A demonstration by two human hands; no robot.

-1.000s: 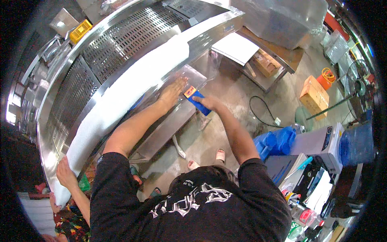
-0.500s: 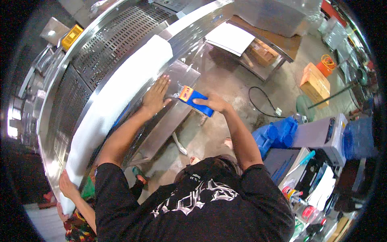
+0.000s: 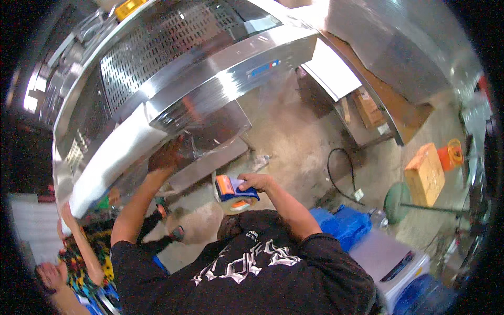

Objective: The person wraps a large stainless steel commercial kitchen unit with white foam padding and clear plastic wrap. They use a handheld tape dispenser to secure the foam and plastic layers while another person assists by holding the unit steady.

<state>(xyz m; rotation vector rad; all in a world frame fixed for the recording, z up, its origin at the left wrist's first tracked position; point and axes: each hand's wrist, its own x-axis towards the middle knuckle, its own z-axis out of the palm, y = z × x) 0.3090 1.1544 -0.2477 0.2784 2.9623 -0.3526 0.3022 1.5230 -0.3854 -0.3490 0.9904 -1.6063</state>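
Note:
A blue and orange tape dispenser (image 3: 239,189) with a roll of tape in it is gripped in my right hand (image 3: 254,182), in front of my chest. My left hand (image 3: 165,153) is in shadow, its blurred fingers stretched out below the metal front edge, close to the end of a white foam strip (image 3: 118,149). That strip lies along the rim of a long stainless steel counter (image 3: 220,73). At the lower left, another person's hand (image 3: 68,215) touches the strip's other end.
Below the counter is a metal shelf (image 3: 210,163). A low table with white sheets (image 3: 333,71) stands at the far right. On the floor are a black cable (image 3: 331,163), a cardboard box (image 3: 424,173), an orange bucket (image 3: 450,155) and blue jugs (image 3: 341,226).
My right hand has brought the tape dispenser closer to my body and turned it. My left hand has moved down and left. The view has shifted, and more bare metal shows beyond the foam strip.

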